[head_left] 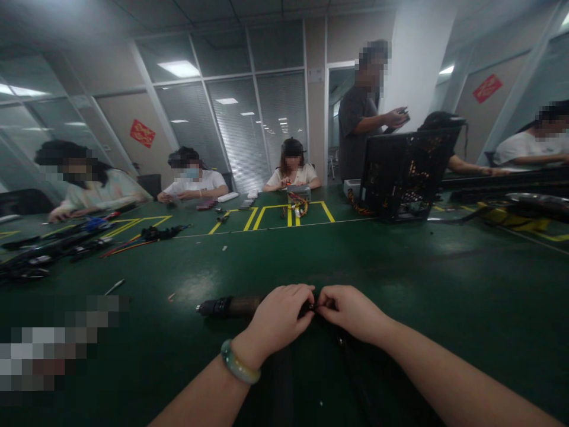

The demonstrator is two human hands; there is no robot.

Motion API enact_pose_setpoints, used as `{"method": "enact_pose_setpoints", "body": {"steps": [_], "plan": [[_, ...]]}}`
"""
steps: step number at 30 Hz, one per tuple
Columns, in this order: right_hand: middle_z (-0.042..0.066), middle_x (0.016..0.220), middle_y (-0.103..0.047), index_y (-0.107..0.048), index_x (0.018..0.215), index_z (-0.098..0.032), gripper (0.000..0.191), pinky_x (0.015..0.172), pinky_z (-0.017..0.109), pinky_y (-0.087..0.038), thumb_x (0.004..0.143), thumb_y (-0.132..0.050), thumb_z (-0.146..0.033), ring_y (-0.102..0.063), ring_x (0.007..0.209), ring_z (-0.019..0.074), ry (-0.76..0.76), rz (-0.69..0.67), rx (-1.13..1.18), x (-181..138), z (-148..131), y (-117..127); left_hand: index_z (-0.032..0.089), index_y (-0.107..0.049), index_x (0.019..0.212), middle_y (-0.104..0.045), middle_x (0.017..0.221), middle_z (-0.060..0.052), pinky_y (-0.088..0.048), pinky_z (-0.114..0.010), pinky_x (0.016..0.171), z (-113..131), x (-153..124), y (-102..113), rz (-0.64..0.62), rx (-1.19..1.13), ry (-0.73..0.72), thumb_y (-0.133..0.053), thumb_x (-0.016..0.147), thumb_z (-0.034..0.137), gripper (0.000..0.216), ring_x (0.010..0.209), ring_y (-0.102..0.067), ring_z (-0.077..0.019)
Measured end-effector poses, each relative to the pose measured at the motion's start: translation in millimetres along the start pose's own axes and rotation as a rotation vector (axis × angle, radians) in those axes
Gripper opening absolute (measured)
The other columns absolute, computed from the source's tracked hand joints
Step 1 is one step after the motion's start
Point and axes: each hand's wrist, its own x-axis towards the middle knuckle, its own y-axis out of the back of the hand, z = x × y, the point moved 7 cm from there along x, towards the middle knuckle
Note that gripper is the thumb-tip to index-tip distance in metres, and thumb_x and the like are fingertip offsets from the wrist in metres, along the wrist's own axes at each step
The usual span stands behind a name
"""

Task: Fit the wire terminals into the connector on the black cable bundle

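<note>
A dark electric screwdriver (229,306) lies level just above or on the green table, its metal tip to the left. My left hand (282,311) is closed around its rear part, with a green bangle on the wrist. At that rear end, my right hand (349,309) pinches something small and dark against my left fingertips; the fingers hide what it is. A dark strip (349,362) runs from below my right hand toward the near edge, its outline hard to make out.
Black cables (155,232) and dark parts lie at the left. A black computer case (406,175) stands at the back right, and a power supply (299,193) sits before a seated person. Yellow tape (328,212) marks the green table (178,367). Other people are around.
</note>
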Motion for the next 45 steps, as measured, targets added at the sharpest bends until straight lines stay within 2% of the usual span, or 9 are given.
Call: {"method": "enact_pose_setpoints", "body": {"steps": [5, 11, 21, 25, 28, 33, 39, 45], "plan": [[-0.001, 0.081, -0.069, -0.067, 0.086, -0.02, 0.006, 0.062, 0.022, -0.041, 0.086, -0.061, -0.023, -0.062, 0.072, 0.015, 0.005, 0.004, -0.021, 0, -2, 2, 0.023, -0.052, 0.108, -0.06, 0.123, -0.004, -0.045, -0.04, 0.096, -3, 1, -1, 0.022, -0.028, 0.035, -0.064, 0.083, 0.023, 0.028, 0.112, -0.057, -0.0227], [0.0, 0.083, -0.069, -0.068, 0.088, -0.021, 0.009, 0.063, 0.023, -0.042, 0.087, -0.06, -0.025, -0.062, 0.073, 0.0155, -0.005, -0.009, -0.016, 0, 2, -1, 0.022, -0.053, 0.094, -0.062, 0.118, -0.001, -0.046, -0.038, 0.094, -1, 2, -2, -0.01, 0.005, 0.008, -0.059, 0.085, 0.015, 0.013, 0.108, -0.058, -0.0201], [0.0, 0.087, -0.072, -0.071, 0.089, -0.022, 0.011, 0.066, 0.023, -0.044, 0.087, -0.06, -0.025, -0.065, 0.076, 0.0156, 0.017, 0.034, 0.011, -1, -5, 3, 0.022, -0.058, 0.096, -0.065, 0.101, -0.002, -0.047, -0.037, 0.089, -4, 2, -3, -0.011, -0.007, 0.016, -0.059, 0.088, 0.021, 0.008, 0.095, -0.061, -0.0201], [0.0, 0.087, -0.072, -0.072, 0.089, -0.022, 0.012, 0.068, 0.023, -0.045, 0.087, -0.061, -0.026, -0.066, 0.077, 0.0158, 0.031, 0.048, 0.022, -1, -7, 4, 0.021, -0.059, 0.097, -0.065, 0.101, -0.002, -0.047, -0.036, 0.088, -3, 2, -2, -0.023, -0.001, 0.009, -0.057, 0.089, 0.022, 0.008, 0.095, -0.06, -0.0199], [-0.001, 0.086, -0.072, -0.073, 0.089, -0.023, 0.013, 0.066, 0.023, -0.045, 0.086, -0.061, -0.028, -0.066, 0.077, 0.016, -0.004, 0.039, 0.045, 0, -3, 2, 0.021, -0.059, 0.097, -0.065, 0.101, -0.002, -0.047, -0.036, 0.087, -1, 2, -1, -0.019, -0.005, 0.002, -0.057, 0.089, 0.021, 0.008, 0.095, -0.06, -0.0198], [0.0, 0.083, -0.073, -0.074, 0.09, -0.023, 0.016, 0.06, 0.024, -0.043, 0.084, -0.063, -0.034, -0.066, 0.072, 0.0167, -0.148, -0.001, 0.076, 0, 9, -2, 0.022, -0.061, 0.094, -0.066, 0.1, -0.002, -0.048, -0.036, 0.086, -1, 3, -1, -0.008, 0.0, 0.008, -0.058, 0.087, 0.02, 0.009, 0.093, -0.061, -0.0202], [0.0, 0.08, -0.073, -0.073, 0.087, -0.022, 0.015, 0.059, 0.023, -0.042, 0.082, -0.064, -0.033, -0.065, 0.07, 0.0168, -0.162, -0.008, 0.083, -1, 12, -3, 0.022, -0.061, 0.093, -0.066, 0.098, -0.001, -0.048, -0.035, 0.085, -3, 4, -4, -0.003, 0.007, 0.021, -0.059, 0.086, 0.02, 0.008, 0.093, -0.061, -0.02], [-0.001, 0.074, -0.071, -0.07, 0.082, -0.02, 0.017, 0.054, 0.022, -0.038, 0.085, -0.059, -0.031, -0.062, 0.065, 0.0145, -0.195, 0.057, 0.129, 1, 17, -7, 0.022, -0.061, 0.095, -0.066, 0.097, -0.002, -0.048, -0.036, 0.084, -2, 4, -2, 0.007, 0.006, 0.023, -0.059, 0.087, 0.021, 0.009, 0.091, -0.061, -0.0205]]}}
